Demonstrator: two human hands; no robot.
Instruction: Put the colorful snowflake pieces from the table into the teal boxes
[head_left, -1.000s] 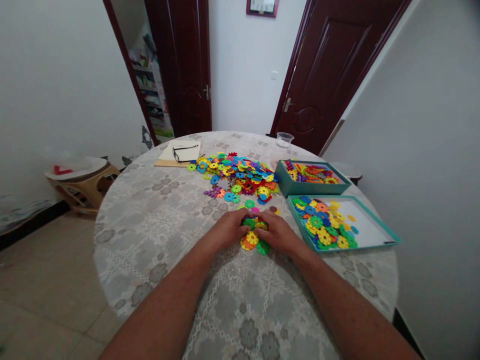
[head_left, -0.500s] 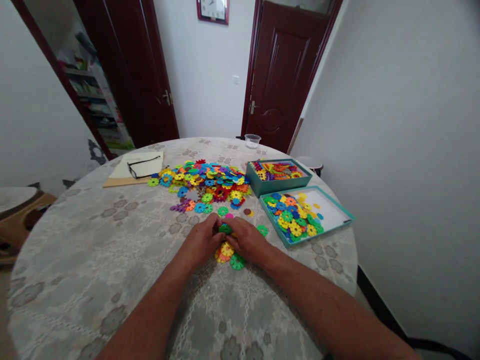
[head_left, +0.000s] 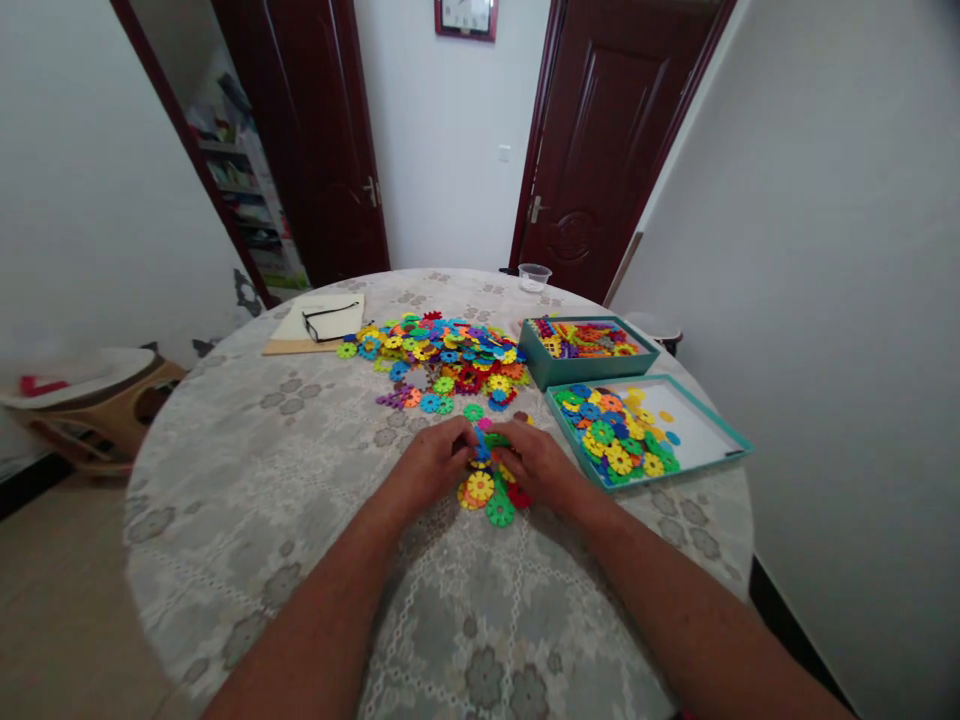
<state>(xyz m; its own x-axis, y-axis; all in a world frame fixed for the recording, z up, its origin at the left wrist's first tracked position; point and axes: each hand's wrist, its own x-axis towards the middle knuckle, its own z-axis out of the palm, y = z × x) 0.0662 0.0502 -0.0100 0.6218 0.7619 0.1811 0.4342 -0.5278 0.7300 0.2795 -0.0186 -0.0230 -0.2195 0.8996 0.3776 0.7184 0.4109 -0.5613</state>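
Two hands, left hand (head_left: 431, 462) and right hand (head_left: 541, 467), around joined plastic discs (head_left: 486, 485).

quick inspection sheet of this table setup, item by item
surface: round table under a patterned lace cloth.
job's things: disc cluster of joined plastic flower discs, lying on the cloth between the hands.
clutter: loose disc pile mid-table; teal box full of discs; shallow teal tray partly filled with discs; glasses on a notepad; clear cup at the far edge.
grippers: left hand and right hand both closed on the disc cluster, fingers meeting over its far end.
cables: nothing seen.
surroundings: dark door shut behind the table; wall clock; stool on the floor at left.
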